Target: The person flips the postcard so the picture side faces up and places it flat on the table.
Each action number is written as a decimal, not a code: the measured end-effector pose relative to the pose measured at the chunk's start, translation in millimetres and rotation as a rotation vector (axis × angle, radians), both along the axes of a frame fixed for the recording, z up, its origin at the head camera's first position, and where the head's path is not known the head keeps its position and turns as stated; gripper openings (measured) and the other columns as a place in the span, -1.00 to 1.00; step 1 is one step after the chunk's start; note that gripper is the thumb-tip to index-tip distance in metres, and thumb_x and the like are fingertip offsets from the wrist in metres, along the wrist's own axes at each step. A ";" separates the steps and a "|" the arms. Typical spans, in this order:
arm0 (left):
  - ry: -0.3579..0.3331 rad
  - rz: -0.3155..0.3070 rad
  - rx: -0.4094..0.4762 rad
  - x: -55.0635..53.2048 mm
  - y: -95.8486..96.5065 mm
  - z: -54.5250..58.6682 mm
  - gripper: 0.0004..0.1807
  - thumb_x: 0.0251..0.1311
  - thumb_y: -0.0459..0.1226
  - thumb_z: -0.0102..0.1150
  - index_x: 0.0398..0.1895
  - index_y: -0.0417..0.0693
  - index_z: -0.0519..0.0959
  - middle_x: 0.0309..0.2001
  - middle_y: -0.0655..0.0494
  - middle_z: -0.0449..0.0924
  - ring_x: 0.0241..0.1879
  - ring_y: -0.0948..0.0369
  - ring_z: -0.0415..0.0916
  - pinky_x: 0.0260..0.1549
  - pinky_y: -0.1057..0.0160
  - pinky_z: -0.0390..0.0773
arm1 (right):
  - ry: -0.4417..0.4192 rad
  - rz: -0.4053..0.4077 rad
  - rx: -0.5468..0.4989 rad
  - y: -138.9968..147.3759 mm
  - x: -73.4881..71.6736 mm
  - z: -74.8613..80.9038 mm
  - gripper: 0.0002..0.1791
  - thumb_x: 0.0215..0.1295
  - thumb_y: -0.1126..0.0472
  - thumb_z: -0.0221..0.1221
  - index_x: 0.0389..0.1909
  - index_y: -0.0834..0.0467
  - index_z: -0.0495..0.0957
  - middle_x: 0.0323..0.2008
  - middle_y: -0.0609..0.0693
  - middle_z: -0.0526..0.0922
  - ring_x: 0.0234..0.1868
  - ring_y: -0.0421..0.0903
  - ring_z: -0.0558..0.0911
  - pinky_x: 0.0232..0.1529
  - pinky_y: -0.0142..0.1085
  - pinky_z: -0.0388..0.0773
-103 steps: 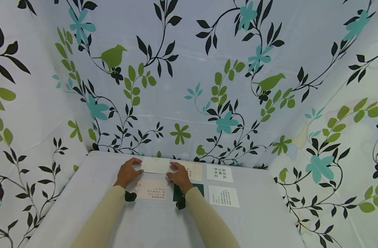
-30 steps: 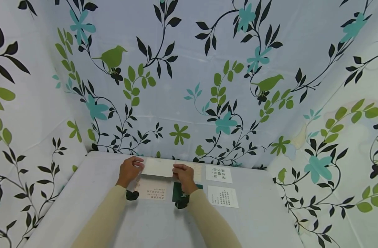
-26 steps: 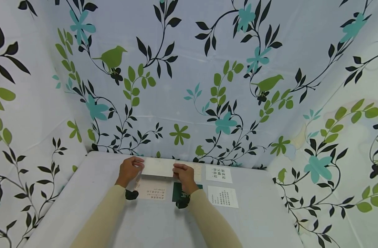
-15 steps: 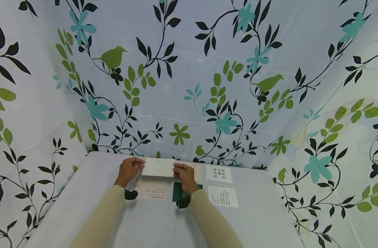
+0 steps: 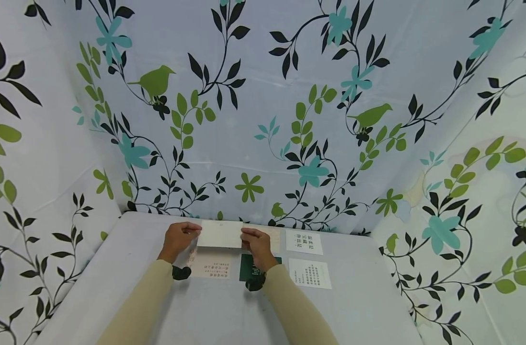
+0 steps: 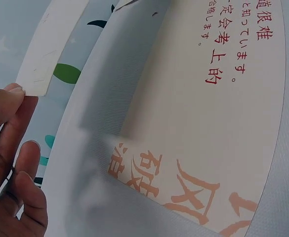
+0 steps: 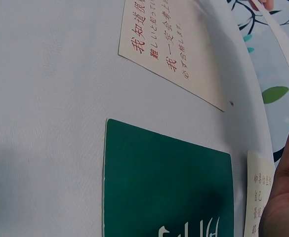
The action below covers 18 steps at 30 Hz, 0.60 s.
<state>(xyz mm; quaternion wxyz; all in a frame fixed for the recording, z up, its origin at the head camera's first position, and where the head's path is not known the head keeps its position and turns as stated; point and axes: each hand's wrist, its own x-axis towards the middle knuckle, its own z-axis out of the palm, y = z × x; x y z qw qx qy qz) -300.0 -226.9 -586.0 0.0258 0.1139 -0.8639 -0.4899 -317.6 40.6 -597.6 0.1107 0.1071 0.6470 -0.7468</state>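
A plain off-white card [image 5: 221, 234] is held up off the table between both hands, its blank side showing in the head view. My left hand [image 5: 178, 239] pinches its left end; in the left wrist view thumb and forefinger grip a corner of the card [image 6: 53, 47]. My right hand [image 5: 257, 245] holds the right end, its fingertips mostly outside the right wrist view. Just below lies a cream card with red writing [image 6: 198, 108], partly shadowed. Under the right wrist is a dark green card [image 7: 169, 173] with white lettering.
Two white cards with black writing, the upper one [image 5: 304, 242] and the lower one [image 5: 310, 274], lie to the right. Behind the right hand is another cream card [image 5: 274, 237]. A leaf-patterned curtain [image 5: 245, 120] rises at the far edge of the white-covered table [image 5: 358, 297].
About three seconds ago the off-white card lay lower with the hands at its ends; since then it has been lifted and tilted. Over the last second it has barely moved.
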 end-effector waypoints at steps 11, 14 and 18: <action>0.002 -0.019 0.032 3.5 -1.5 4.6 -0.81 0.43 -0.29 0.29 0.00 -0.07 0.79 0.14 -0.12 0.74 0.11 -0.03 0.61 0.08 0.02 0.56 | 0.026 0.034 0.049 6.6 4.1 -0.5 -0.78 0.38 0.29 0.38 0.01 0.12 0.79 -0.01 0.06 0.79 -0.06 -0.10 0.77 0.04 -0.26 0.74; 0.012 -0.026 0.033 3.5 -2.7 5.5 -0.80 0.43 -0.31 0.28 0.01 -0.06 0.80 0.15 -0.13 0.74 0.12 -0.04 0.61 0.10 0.00 0.55 | 0.042 0.053 0.064 8.5 4.3 -1.4 -0.78 0.39 0.28 0.38 0.02 0.13 0.79 -0.01 0.06 0.79 -0.05 -0.09 0.78 0.04 -0.24 0.74; 0.033 -0.036 0.022 3.8 -4.5 6.3 -0.80 0.42 -0.32 0.29 0.01 -0.06 0.80 0.16 -0.13 0.74 0.12 -0.05 0.62 0.11 -0.04 0.56 | 0.052 0.089 0.077 11.8 2.7 -3.6 -0.79 0.41 0.26 0.37 0.02 0.10 0.78 0.00 0.04 0.81 -0.06 -0.11 0.80 0.04 -0.23 0.74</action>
